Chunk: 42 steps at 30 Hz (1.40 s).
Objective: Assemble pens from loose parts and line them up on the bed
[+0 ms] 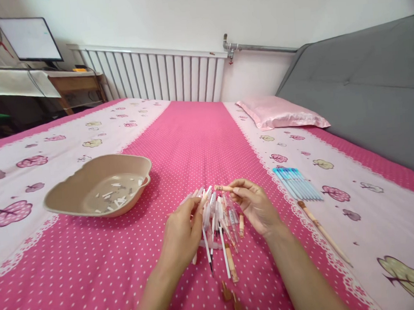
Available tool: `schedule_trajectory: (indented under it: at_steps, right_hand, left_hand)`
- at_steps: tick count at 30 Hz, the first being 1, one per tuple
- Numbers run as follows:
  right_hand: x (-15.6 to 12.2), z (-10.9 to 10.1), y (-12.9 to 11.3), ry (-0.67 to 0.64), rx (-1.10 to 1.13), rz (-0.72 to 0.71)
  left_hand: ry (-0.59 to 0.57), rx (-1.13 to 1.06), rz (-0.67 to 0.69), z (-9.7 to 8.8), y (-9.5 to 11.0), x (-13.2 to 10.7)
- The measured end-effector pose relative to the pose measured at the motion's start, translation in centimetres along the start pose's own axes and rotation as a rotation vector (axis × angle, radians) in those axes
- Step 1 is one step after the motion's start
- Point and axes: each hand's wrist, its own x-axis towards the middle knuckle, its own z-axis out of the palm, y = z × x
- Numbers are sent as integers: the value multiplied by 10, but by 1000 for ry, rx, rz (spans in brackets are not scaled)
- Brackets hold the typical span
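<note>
Right of the pen pile point(216, 212), right hand point(256, 204) pinches a tube point(223, 188): probably light, stiff, slick; best taken mid-barrel. Left hand point(183, 225), opposite side: hold unclear.

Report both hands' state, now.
Left hand: closed, pinching a slim pale piece.
Right hand: closed, pinching a short tan piece at one end.
</note>
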Motion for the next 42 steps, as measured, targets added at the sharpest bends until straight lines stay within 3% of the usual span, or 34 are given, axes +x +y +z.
schedule_trajectory:
  at_steps: [19,30,42]
  right_hand:
    - [2,-2,-2,49,48,-48]
    - [-1,-2,-1,-28,-12,-109]
    - [-2,-1,-3,-29,-72,-127]
  left_hand:
    - [-33,192,60,1,-1,0]
    - [-30,189,103,1,0,0]
    - [-22,136,152,2,0,-2]
